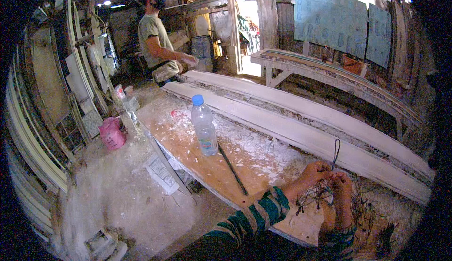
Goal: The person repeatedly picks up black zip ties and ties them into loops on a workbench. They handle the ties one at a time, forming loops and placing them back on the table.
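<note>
At the near right of the wooden table [202,167], my left hand [315,173] and my right hand [341,185] are close together, fingers pinched. Between them they grip a thin dark wire [336,153], its looped end sticking up above the fingertips. Under and beside the hands lies a loose tangle of dark wires [313,199], partly hidden by my right hand. A clear plastic bottle [204,131] with a blue cap stands upright farther left. A thin dark rod [232,170] lies on the table beside the bottle.
Two long white moulded strips [282,124] run along the table's far side. White flakes cover much of the tabletop. A person [159,44] stands beyond the far end. A pink bag [112,134] sits at the left, and another long bench [329,68] stands behind.
</note>
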`<act>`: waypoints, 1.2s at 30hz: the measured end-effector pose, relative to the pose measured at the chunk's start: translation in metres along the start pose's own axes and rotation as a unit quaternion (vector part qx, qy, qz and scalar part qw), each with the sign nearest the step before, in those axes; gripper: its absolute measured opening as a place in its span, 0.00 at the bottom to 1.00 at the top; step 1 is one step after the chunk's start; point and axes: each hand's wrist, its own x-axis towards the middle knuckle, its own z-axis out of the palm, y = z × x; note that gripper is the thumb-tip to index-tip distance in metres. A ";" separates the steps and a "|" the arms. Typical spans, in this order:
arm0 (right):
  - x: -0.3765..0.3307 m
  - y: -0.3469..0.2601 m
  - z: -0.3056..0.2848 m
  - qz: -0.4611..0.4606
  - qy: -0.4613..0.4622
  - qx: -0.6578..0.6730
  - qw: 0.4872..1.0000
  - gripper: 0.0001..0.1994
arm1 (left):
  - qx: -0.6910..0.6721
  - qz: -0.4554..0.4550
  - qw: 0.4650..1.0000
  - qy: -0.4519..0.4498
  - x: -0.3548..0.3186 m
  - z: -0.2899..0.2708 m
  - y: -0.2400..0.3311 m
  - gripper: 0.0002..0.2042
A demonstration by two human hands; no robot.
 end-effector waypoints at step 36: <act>-0.027 -0.019 0.030 -0.297 0.066 -0.426 0.852 0.09 | -0.050 -0.135 0.990 0.010 -0.006 -0.008 0.009 0.20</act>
